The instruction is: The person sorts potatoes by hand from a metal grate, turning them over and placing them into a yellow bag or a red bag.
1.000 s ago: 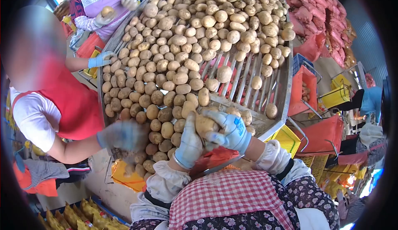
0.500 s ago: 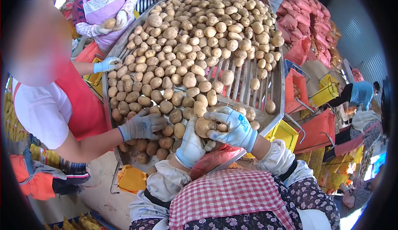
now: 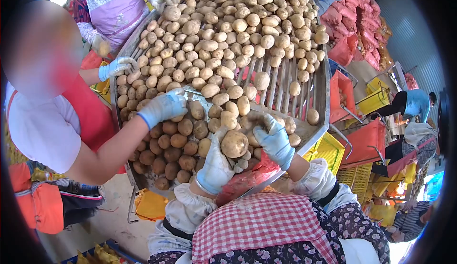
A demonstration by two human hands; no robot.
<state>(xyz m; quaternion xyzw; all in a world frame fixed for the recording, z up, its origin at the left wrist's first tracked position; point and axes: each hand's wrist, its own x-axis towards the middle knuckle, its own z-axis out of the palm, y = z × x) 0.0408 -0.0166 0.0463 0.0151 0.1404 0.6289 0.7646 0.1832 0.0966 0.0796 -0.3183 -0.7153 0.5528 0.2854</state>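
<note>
A large potato (image 3: 234, 144) rests against the gloved fingers of my left hand (image 3: 215, 165), which is wrapped round its left side. My right hand (image 3: 276, 142), in a white and blue glove, is just right of that potato, apart from it, with its fingers spread and curved over the potatoes at the table's near edge. Many potatoes lie on the slatted metal table (image 3: 304, 138) in front of me. A red mesh bag (image 3: 252, 176) hangs at the near edge below my hands.
At the left, a co-worker in a red apron (image 3: 93, 116) reaches over the potatoes with gloved hands. Another co-worker in a purple apron (image 3: 116, 9) stands at the back left. Yellow crates (image 3: 328, 154) and red bins (image 3: 364, 138) stand at the right, with stacked red sacks (image 3: 359, 21) behind.
My right hand has come off the large potato and moved slightly right. The near co-worker's hand has moved up and right across the potatoes. The view has shifted slightly.
</note>
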